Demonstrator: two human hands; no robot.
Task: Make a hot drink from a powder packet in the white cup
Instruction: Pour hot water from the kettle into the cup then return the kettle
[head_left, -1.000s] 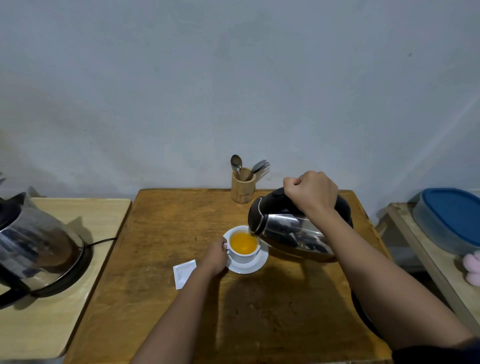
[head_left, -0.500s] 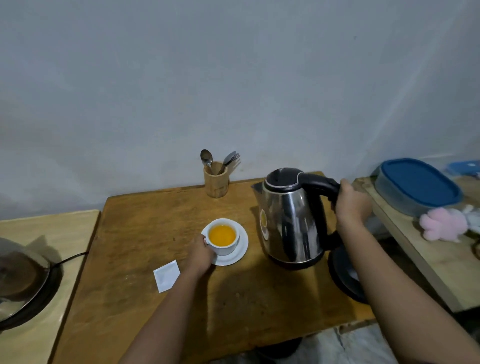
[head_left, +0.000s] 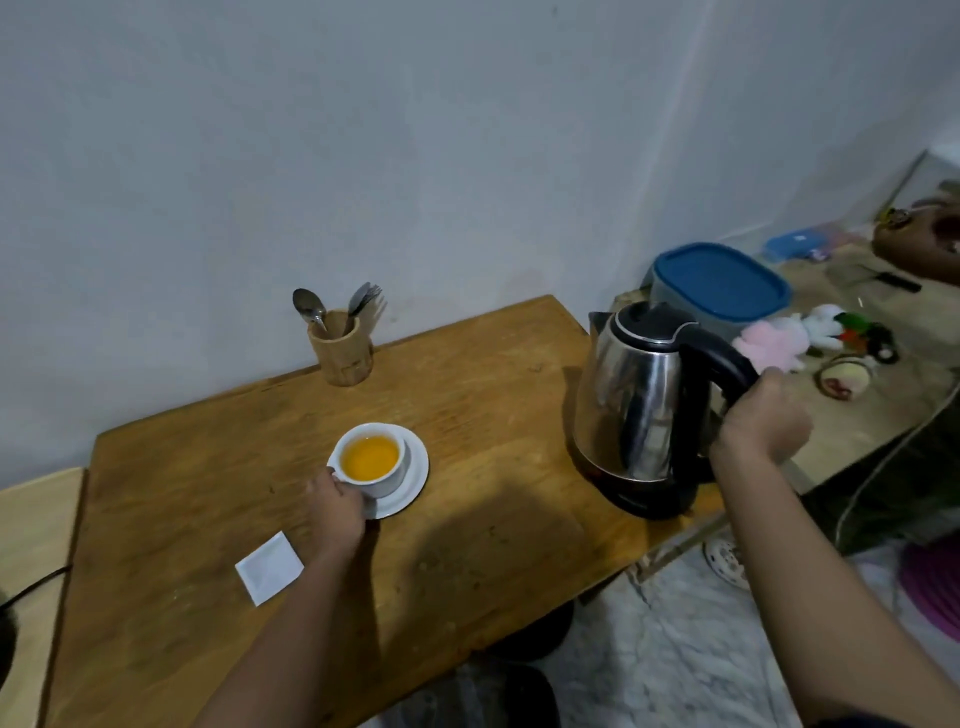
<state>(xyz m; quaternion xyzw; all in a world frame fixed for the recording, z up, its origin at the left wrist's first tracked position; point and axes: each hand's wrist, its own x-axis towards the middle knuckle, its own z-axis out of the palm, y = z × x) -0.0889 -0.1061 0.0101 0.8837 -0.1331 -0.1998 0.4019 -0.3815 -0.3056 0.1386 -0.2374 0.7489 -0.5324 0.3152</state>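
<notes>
One wooden table (head_left: 467, 374), grey wall (head_left: 363, 130)

The room is dim, lit softly and evenly with a cool grey cast on the wall. A broad dark shadow lies on the wooden table (head_left: 467, 395) just right of the white cup (head_left: 371, 460), under the arms. The steel kettle (head_left: 641, 400), well right of the cup, carries bright streaked reflections. Everything looks slightly soft; the frame's edges curve and smear, especially far right.
</notes>
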